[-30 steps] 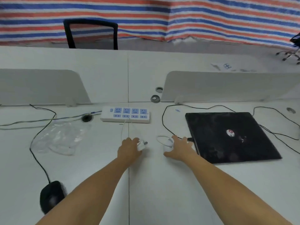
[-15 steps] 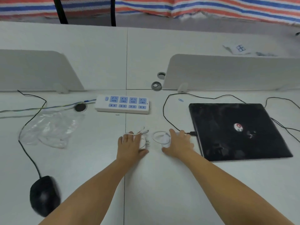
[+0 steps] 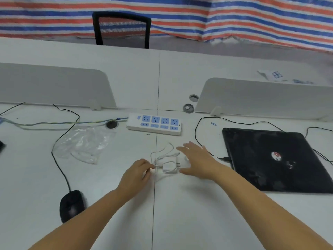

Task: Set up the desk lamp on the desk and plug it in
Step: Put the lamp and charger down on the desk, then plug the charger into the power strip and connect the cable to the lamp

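A small white plug adapter [image 3: 169, 166] with a thin white cable [image 3: 163, 152] lies on the white desk [image 3: 180, 204] between my hands. My left hand [image 3: 137, 175] pinches the cable just left of the adapter. My right hand [image 3: 196, 160] hovers flat with fingers spread, right of the adapter, over a pale round part that it mostly hides. A white power strip [image 3: 154, 124] with blue sockets lies beyond, near the divider gap. No whole lamp can be made out.
A closed black laptop [image 3: 273, 159] lies at right with a black cable [image 3: 198, 134] plugged in. A crumpled clear plastic bag [image 3: 84, 144] lies at left. A black mouse [image 3: 72, 204] sits near left. Grey dividers [image 3: 261, 98] stand behind.
My left hand has drawn back off the adapter and now pinches its cable. My right hand has lifted and spread its fingers. The adapter now lies uncovered between the hands.
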